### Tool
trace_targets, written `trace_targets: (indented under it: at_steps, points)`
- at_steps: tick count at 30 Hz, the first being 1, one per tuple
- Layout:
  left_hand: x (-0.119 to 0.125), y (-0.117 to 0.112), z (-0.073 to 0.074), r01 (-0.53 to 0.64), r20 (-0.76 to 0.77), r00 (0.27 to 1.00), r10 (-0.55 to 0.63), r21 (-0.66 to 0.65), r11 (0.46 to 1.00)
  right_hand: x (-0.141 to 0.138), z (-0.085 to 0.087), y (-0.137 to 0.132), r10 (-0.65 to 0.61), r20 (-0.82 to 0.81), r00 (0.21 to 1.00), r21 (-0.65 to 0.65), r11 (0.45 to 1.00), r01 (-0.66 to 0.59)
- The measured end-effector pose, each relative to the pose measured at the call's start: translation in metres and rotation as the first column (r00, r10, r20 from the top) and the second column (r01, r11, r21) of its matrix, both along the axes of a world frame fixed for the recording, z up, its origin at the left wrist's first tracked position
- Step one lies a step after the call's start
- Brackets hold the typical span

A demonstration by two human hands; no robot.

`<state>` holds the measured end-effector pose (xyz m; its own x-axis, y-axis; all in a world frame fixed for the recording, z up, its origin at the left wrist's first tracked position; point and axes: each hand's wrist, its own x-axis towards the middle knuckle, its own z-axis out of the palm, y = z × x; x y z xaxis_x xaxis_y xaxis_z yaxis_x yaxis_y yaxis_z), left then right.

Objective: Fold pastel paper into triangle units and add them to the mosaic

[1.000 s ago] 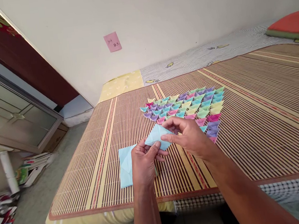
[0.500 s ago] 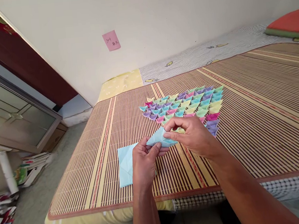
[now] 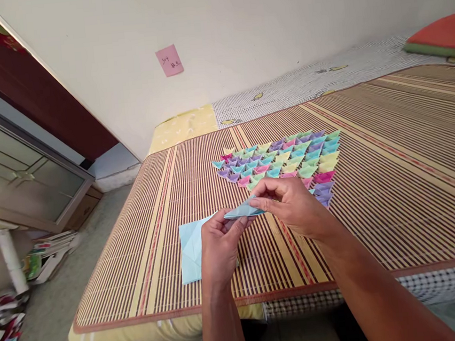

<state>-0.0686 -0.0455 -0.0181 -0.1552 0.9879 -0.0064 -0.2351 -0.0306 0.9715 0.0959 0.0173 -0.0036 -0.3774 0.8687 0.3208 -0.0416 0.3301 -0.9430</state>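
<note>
Both of my hands pinch a folded light-blue paper piece [image 3: 242, 211] just above the striped bamboo mat [image 3: 393, 176]. My left hand [image 3: 219, 246] grips its near-left end with thumb and fingers. My right hand [image 3: 295, 207] pinches its right end from above. The piece lies almost flat, edge-on to me. Under my left hand a stack of light-blue paper squares [image 3: 190, 249] rests on the mat. Beyond my right hand several small folded paper shapes [image 3: 283, 160] in pink, purple, green, yellow and blue lie in tight rows.
The mat covers a bed with a yellow sheet [image 3: 183, 126] and a checked sheet [image 3: 323, 78]. A red and green pillow [image 3: 440, 35] lies far right. A pink note [image 3: 169, 61] sticks to the wall. Papers and a white roll [image 3: 11, 261] clutter the floor at left.
The blue piece has gone from a raised, open diamond to a flattened, edge-on shape. Both hands have stayed in nearly the same place.
</note>
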Motion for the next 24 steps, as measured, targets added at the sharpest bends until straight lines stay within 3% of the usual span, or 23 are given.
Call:
trace_targets:
  at_steps: [8,15,24]
  points:
    - [0.000,-0.002,0.003,0.028,0.048,0.998,-0.029,0.026,0.999,-0.002,0.014,-0.012,-0.056,0.085,0.995,0.138,0.989,0.044]
    - [-0.004,-0.006,0.005,0.067,0.038,0.997,-0.071,0.089,0.994,-0.005,0.014,-0.015,-0.054,0.121,0.991,0.126,0.991,0.039]
    - [0.004,-0.007,0.011,-0.087,-0.111,0.988,0.106,0.169,0.982,-0.013,0.005,-0.013,-0.106,0.091,0.990,0.190,0.978,0.087]
